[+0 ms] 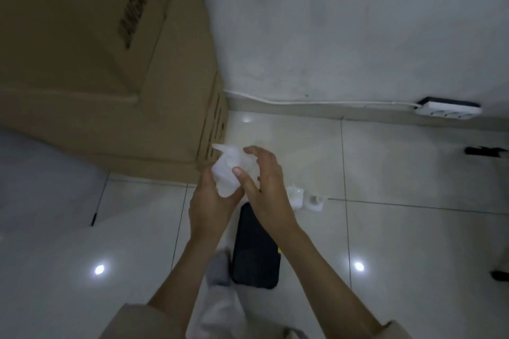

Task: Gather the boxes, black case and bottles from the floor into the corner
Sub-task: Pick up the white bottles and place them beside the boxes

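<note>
A translucent white bottle with a pointed spout is held above the floor in front of the big cardboard box. My left hand grips its lower end from below. My right hand rests on its right side, thumb on the front and fingers curled over the top. A black case lies flat on the tiles just below my hands. Two small white bottles stand on the floor right of my right hand.
The white wall meets the floor behind, with a cable running to a white power strip at the right. Dark objects lie at the far right edge. A thin black rod lies on the tiles at the left. My foot stands beside the case.
</note>
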### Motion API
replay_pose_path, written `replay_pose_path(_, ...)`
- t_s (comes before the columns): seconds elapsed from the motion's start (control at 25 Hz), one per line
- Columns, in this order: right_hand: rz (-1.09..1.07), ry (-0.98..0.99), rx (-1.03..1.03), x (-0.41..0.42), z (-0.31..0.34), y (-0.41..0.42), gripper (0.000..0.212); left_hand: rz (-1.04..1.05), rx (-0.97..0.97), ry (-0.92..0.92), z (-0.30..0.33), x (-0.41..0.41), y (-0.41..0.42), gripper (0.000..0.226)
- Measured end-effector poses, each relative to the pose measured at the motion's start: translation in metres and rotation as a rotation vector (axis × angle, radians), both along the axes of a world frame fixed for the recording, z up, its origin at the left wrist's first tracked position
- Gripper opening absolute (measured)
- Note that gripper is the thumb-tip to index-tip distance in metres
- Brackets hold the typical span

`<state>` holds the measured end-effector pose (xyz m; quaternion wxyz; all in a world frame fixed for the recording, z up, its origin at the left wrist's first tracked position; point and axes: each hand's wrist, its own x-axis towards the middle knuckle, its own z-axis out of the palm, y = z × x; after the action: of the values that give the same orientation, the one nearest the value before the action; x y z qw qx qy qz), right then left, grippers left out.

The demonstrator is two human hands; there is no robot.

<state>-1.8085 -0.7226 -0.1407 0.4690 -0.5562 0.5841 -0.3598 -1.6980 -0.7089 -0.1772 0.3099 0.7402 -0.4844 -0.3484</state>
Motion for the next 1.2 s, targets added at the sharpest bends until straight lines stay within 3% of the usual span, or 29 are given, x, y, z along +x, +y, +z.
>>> replay_pose_path(0.08, -0.119, -0.036, 0.089, -0.002, -0.026, -0.028, 0.039, -0.029, -0.018, 0.048, -0.015, -0.001, -0.041, 0.066)
replay_pose_path(0.24, -0.224, -0.336, 0.423, -0.001, -0.103, -0.073, 0.042, -0.051, -0.069, 0.097, -0.075, -0.014, -0.097, 0.058)
replay_pose_path(0.4, -0.187, -0.432, 0.415, 0.006, -0.204, -0.111, 0.042, 0.052, -0.040, 0.084, -0.167, -0.022, -0.142, 0.062)
replay_pose_path(0.56, -0.061, -0.282, 0.265, 0.022, -0.296, -0.153, 0.068, 0.132, -0.055, 0.069, -0.255, -0.007, -0.187, 0.063)
replay_pose_path(0.76, 0.021, -0.237, 0.171, 0.035, -0.355, -0.219, 0.056, 0.291, -0.143, -0.009, -0.315, -0.016, -0.239, 0.075)
replay_pose_path(0.88, 0.113, -0.149, 0.186, 0.026, -0.363, -0.260, 0.052, 0.356, -0.184, 0.123, -0.319, -0.028, -0.267, 0.072)
replay_pose_path(1.0, 0.091, -0.175, 0.271, 0.022, -0.359, -0.275, 0.046, 0.367, -0.096, 0.234, -0.323, -0.036, -0.265, 0.062)
replay_pose_path(1.2, 0.051, 0.206, 0.182, 0.040, -0.356, -0.268, 0.045, 0.318, -0.022, 0.320, -0.329, -0.015, -0.234, 0.052)
